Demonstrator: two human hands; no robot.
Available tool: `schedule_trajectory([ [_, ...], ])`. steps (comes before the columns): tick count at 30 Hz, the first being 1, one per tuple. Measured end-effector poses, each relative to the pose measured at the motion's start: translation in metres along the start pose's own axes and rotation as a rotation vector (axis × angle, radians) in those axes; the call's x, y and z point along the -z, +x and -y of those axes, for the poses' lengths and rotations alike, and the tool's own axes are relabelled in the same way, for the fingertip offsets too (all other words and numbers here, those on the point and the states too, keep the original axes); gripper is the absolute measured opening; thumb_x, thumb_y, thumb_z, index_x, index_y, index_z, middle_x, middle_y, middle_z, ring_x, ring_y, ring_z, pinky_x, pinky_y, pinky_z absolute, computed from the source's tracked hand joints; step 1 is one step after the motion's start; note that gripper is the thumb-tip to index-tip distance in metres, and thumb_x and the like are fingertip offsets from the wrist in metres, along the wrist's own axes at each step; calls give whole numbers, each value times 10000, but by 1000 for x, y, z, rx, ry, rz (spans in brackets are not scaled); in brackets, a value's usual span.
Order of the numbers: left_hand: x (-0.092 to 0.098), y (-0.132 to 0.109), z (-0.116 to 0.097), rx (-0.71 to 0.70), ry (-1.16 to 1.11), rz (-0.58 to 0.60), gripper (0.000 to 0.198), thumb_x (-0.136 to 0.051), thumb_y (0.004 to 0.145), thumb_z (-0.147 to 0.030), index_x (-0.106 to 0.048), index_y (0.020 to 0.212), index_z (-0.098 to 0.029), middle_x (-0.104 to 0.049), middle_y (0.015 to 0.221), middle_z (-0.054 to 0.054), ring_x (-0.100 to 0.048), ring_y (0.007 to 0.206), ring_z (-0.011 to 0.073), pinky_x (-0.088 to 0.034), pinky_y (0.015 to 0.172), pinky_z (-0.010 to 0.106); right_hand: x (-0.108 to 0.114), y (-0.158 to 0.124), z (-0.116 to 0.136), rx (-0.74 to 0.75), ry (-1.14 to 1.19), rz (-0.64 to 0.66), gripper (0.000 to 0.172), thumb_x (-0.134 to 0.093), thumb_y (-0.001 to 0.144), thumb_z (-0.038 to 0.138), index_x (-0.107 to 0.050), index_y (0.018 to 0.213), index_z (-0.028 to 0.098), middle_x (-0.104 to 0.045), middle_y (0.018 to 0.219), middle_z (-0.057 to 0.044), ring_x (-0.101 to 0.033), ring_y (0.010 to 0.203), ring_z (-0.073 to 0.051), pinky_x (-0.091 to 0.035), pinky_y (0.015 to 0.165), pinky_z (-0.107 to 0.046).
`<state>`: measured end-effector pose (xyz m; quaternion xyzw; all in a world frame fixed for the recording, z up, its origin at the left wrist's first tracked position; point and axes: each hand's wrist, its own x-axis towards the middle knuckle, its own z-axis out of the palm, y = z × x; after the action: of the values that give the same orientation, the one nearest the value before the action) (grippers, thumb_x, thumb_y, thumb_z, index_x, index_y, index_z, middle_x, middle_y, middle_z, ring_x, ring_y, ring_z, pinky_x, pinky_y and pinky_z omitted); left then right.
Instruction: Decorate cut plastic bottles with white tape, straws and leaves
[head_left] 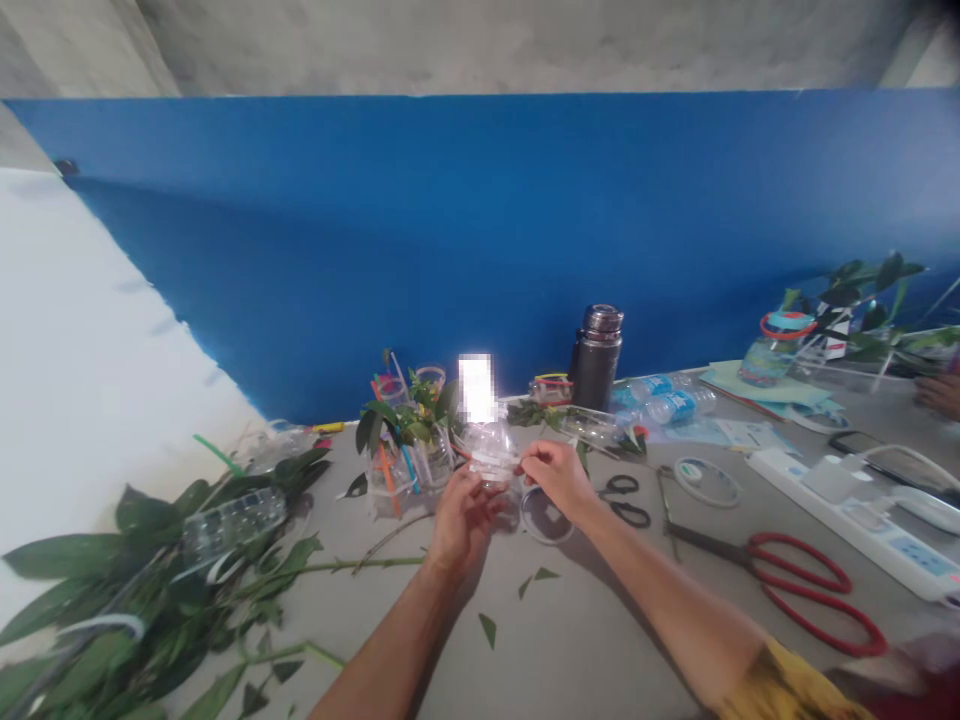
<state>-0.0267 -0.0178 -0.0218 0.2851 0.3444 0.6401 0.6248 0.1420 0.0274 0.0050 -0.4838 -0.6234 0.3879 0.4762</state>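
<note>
My left hand (466,515) is wrapped from below around a clear plastic bottle piece (491,440) with whitish bands around it. Just right of it, the fingers of my right hand (559,475) are pinched together close to the bands; what they hold is too small to make out. Under my right wrist lies a clear ring like a tape roll (546,520), partly covered by the arm. Left of my hands stand cut clear plastic containers (435,462) with leaves and orange and blue strips. A bright blurred patch hides what is behind the bottle piece.
Leafy branches (90,560) and a clear ridged bottle (236,522) spread across the left. Black scissors (628,500), red-handled scissors (802,575) and a power strip (855,520) lie to the right. A dark thermos (598,360) stands behind. Another person's hand (939,393) shows far right.
</note>
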Motion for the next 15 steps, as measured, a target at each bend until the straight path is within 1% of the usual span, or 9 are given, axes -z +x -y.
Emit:
schedule_trajectory([
  [2,2,1,-3,95,-90,40,321,-831,788,-397,-756,997,-165,-796,991,108,-742,888,235,-558,755,340,1,2,-1,-38,148,40,169,-571,694,297,-679,599,208,-700,590,-33,-613,565,-166,-472,570,-260],
  [4,4,0,-7,164,-149,94,332,-799,805,-401,-770,1001,-134,-798,1002,133,-741,904,237,-555,754,332,0,3,-3,-47,187,39,166,-579,677,296,-695,610,198,-698,583,-35,-598,545,-157,-471,557,-258],
  [6,5,-1,-12,199,-205,141,348,-785,806,-404,-778,1018,-128,-803,1030,140,-744,919,241,-565,788,344,0,4,-5,-30,159,28,176,-582,678,298,-717,638,193,-718,610,-35,-615,559,-160,-478,567,-260],
  [8,5,-2,-16,221,-238,179,365,-781,799,-420,-779,1036,-142,-808,1060,139,-752,930,257,-578,840,383,1,5,-8,6,109,-2,185,-582,695,308,-726,656,198,-730,632,-31,-638,586,-168,-491,593,-267],
  [10,7,-3,-19,246,-239,223,404,-774,798,-442,-776,1087,-160,-809,1081,138,-756,919,271,-582,874,428,4,7,-10,48,58,-45,187,-584,712,321,-719,653,206,-710,607,-17,-634,589,-170,-490,608,-272],
  [13,8,-4,-21,290,-223,290,441,-761,801,-453,-770,1137,-168,-803,1041,133,-740,823,249,-578,835,425,9,11,-11,75,3,-106,199,-581,711,350,-704,632,215,-666,560,-3,-590,556,-166,-454,580,-273],
  [15,9,-5,-21,331,-220,323,416,-751,804,-464,-777,1087,-160,-792,985,136,-713,755,229,-563,761,388,13,13,-11,65,-23,-142,212,-573,698,369,-707,632,219,-667,562,-6,-579,551,-171,-439,567,-279],
])
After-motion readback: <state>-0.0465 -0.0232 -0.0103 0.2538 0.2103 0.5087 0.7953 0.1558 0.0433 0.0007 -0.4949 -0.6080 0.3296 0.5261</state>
